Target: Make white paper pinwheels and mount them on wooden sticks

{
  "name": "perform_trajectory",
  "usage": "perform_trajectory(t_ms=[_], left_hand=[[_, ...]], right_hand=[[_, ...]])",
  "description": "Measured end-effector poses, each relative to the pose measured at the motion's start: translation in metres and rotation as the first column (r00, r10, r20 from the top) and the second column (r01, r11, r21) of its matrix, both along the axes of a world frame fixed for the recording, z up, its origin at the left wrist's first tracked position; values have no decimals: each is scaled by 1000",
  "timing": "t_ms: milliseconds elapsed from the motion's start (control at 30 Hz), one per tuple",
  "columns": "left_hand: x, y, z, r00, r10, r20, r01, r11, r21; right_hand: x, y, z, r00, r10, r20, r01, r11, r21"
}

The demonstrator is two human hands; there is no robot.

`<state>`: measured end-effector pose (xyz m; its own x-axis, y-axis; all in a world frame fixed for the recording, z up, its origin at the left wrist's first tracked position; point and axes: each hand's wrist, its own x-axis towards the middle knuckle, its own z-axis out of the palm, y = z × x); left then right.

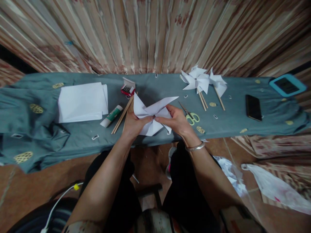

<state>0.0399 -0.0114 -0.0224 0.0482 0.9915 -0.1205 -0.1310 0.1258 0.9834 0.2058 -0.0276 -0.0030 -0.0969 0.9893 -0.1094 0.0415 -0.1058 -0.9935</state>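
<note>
Three paper pinwheels: one unfinished pinwheel (153, 115) at centre, two finished pinwheels (204, 82) upper right. One scissors (190, 116), one glue tube (111, 116), one black phone (253, 107), one paper stack (82, 102) at left.

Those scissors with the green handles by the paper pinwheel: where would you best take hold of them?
By the handle loops of the scissors, probably, coming from the near right. The loops lie toward the table's near edge, clear of the right hand, while the blades point away up-left.
</note>
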Motion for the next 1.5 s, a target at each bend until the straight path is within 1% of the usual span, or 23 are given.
perform_trajectory(t_ms=[267, 467, 733, 867, 1067, 1200, 1267, 1333, 1400, 1433, 1467, 1500], left_hand=[[4, -7, -2, 1000, -4, 4, 4, 999, -38], [3, -7, 1, 1000, -24, 18, 25, 999, -44], [0, -5, -6, 1000, -14, 27, 15, 998, -56], [0, -7, -7, 1000, -24, 14, 24, 999, -45], [0, -11, -8, 999, 8, 32, -7, 1000, -30], [0, -13, -8, 999, 11, 40, -9, 999, -49], [1, -12, -6, 998, -15, 59, 19, 997, -74], [-1, -11, -4, 992, -70, 104, 80, 992, -98], [-7, -9, -2, 985, -100, 138, 113, 990, -86], [-12, -8, -3, 987, -92, 131, 101, 993, -63], [-18, -6, -4, 993, -58, 101, 61, 998, -26], [-24, -3, -5, 999, -21, 39, 21, 1000, 13]], right_hand=[[3, -1, -6, 995, -47, 83, 45, 998, 33], [3, 0, -5, 992, -70, 105, 64, 996, 57], [2, -1, -5, 985, -71, 159, 61, 996, 71], [0, -2, -6, 986, -67, 150, 61, 997, 42], [-1, -5, -3, 991, -53, 121, 56, 998, -20], [-3, -5, -7, 988, -59, 143, 61, 998, -5], [-2, -5, -9, 987, -72, 143, 73, 997, 3], [2, -4, -8, 987, -103, 121, 102, 995, 12], [7, -4, -5, 986, -143, 85, 141, 990, 23], [10, -5, -3, 985, -162, 62, 160, 987, 27], [13, -6, -1, 984, -177, 38, 176, 984, 30], [16, -7, 0, 982, -187, 17, 187, 982, 31]])
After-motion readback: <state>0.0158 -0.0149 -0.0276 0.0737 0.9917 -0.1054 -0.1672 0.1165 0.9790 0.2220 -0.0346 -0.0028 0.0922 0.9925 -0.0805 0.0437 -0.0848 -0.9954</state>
